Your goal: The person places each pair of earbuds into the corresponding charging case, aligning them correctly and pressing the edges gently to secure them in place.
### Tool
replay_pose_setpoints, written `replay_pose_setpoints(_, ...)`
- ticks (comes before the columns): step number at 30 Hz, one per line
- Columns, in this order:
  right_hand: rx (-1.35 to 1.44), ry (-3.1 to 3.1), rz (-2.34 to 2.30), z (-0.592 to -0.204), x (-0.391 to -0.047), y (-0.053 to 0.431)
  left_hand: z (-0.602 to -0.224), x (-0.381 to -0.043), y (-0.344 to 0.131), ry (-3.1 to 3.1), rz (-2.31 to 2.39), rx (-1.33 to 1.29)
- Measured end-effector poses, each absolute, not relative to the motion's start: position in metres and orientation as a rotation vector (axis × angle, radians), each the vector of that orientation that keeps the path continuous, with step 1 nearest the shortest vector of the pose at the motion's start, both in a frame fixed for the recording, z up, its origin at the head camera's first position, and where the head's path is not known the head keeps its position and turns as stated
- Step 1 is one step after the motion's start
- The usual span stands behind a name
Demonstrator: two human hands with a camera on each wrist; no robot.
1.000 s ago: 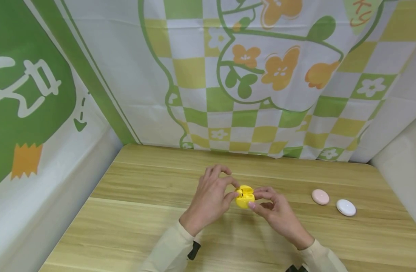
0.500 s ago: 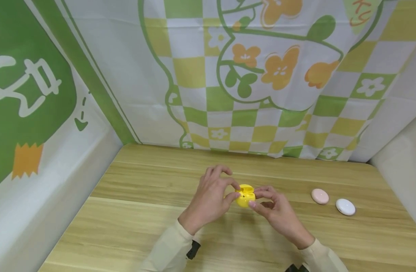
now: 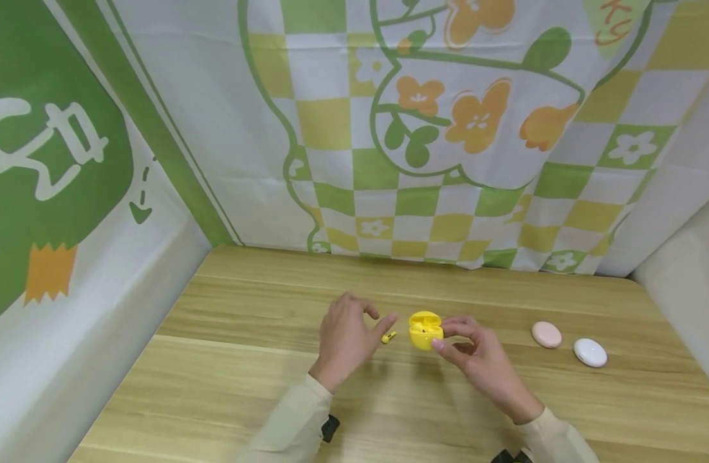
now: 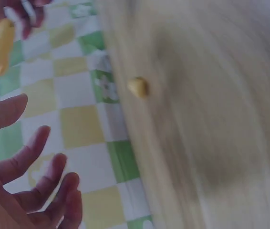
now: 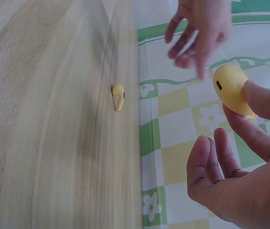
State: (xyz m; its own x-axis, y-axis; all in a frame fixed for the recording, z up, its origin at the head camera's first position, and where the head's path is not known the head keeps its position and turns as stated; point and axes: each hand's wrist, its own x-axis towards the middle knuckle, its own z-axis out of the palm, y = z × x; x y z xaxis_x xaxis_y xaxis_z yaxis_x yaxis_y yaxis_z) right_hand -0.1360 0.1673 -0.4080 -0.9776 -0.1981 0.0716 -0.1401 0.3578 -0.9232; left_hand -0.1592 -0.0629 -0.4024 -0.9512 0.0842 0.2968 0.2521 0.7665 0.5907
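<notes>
A yellow earbud case [image 3: 426,333] with its lid up is held off the table by my right hand [image 3: 484,360], pinched between thumb and fingers. Inside it a yellow piece with a dark spot shows, probably an earbud. A loose yellow earbud [image 3: 388,337] appears beside my left thumb; in the right wrist view this earbud [image 5: 119,98] lies on the table, apart from both hands. My left hand [image 3: 347,337] is to the left of the case with thumb and fingers spread, holding nothing. The left wrist view also shows these left fingers [image 4: 39,186] apart.
A pink round case [image 3: 546,334] and a white round case [image 3: 590,352] lie on the right side of the wooden table [image 3: 244,386]. A patterned cloth [image 3: 383,167] hangs along the table's back edge.
My left hand has drawn away leftward from the case and its fingers have parted. The loose earbud now shows plainly. My right hand and the case have shifted slightly to the right.
</notes>
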Motion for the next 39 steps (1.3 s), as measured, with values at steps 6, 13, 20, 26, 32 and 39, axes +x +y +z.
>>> replay_pose_setpoints(6, -0.314, 2.555, -1.714, -0.408, -0.136, 0.168, -0.42, -0.167, -0.062, -2.835, -0.764, -0.155)
replay_pose_setpoints(13, -0.304, 2.537, -1.704, -0.408, -0.136, 0.168, -0.43, -0.177, -0.054, -3.037, -0.544, -0.09)
replay_pose_setpoints(20, -0.314, 2.522, -1.706, -0.407, -0.136, 0.168, -0.434, -0.18, -0.043, -3.152, -0.507, -0.029)
replay_pose_setpoints(26, -0.316, 2.517, -1.711, -0.407, -0.136, 0.168, -0.438, -0.182, -0.037, -3.189, -0.423, -0.007)
replay_pose_setpoints(32, -0.314, 2.521, -1.711, -0.407, -0.136, 0.167, -0.44, -0.183, -0.033, -3.195, -0.375, -0.037)
replay_pose_setpoints(39, -0.303, 2.518, -1.701, -0.408, -0.136, 0.166, -0.441, -0.185, -0.03, -3.178, -0.341, -0.068)
